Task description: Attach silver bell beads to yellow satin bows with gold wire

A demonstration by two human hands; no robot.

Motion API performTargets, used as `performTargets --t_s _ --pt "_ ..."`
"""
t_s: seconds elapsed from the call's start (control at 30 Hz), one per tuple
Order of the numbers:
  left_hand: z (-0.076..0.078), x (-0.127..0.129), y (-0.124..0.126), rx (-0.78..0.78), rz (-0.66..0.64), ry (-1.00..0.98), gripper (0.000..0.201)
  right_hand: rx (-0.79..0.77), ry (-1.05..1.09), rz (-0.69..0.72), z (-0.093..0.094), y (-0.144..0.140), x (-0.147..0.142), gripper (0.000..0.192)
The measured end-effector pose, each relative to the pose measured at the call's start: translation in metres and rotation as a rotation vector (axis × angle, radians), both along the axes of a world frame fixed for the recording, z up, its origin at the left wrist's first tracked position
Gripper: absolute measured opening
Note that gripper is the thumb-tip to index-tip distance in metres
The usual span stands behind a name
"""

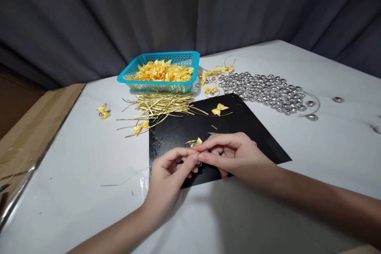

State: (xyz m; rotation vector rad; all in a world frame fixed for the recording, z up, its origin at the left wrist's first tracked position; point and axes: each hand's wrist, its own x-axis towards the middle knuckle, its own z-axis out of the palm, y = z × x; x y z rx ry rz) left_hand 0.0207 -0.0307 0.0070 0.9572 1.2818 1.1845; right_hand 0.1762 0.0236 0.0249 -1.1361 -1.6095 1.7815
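Note:
My left hand (169,176) and my right hand (235,154) meet fingertip to fingertip over a black sheet (253,127). Between them they pinch a small yellow ribbon bow (197,141) with a thin gold wire looped at it. A second loose yellow bow (219,108) lies on the black sheet farther back. Behind the sheet sits a heap of gold wire ties (162,105). A teal basket (160,86) full of yellow bows stands behind the wires. A pile of silver beads (264,89) spreads at the back right.
Finished bows with beads lie on the white table: one at the left (103,112), one by the wires (141,127), several near the basket (212,72). A stray bead (338,99) sits far right. Cardboard (32,131) borders the left edge. Grey curtain hangs behind.

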Motion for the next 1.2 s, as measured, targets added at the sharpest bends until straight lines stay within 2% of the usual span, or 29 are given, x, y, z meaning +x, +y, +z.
performTargets --t_s 0.13,0.33,0.5,0.7,0.87,1.0,1.2 --pt "0.0 0.001 0.001 0.009 0.011 -0.024 0.006 -0.104 0.141 -0.002 -0.007 0.001 -0.002 0.027" --pt "0.0 0.003 0.0 0.0 0.022 -0.072 0.008 -0.078 0.192 0.004 -0.015 0.002 -0.001 0.022" --pt "-0.001 0.003 0.0 -0.008 0.019 -0.065 0.009 0.028 0.067 0.01 -0.017 -0.001 -0.004 0.016" --pt "-0.003 0.002 0.002 0.054 0.12 -0.019 0.005 0.306 -0.03 0.021 -0.016 -0.001 -0.005 0.013" --pt "-0.003 0.003 0.001 0.055 0.14 -0.025 0.005 0.321 -0.036 0.025 -0.015 -0.001 -0.004 0.013" --pt "-0.003 0.004 0.0 0.105 0.177 -0.041 0.014 0.364 -0.033 0.027 -0.015 -0.001 -0.003 0.013" --pt "-0.002 0.004 0.0 0.106 0.13 0.07 0.004 0.389 -0.066 0.025 -0.017 -0.001 -0.002 0.013"
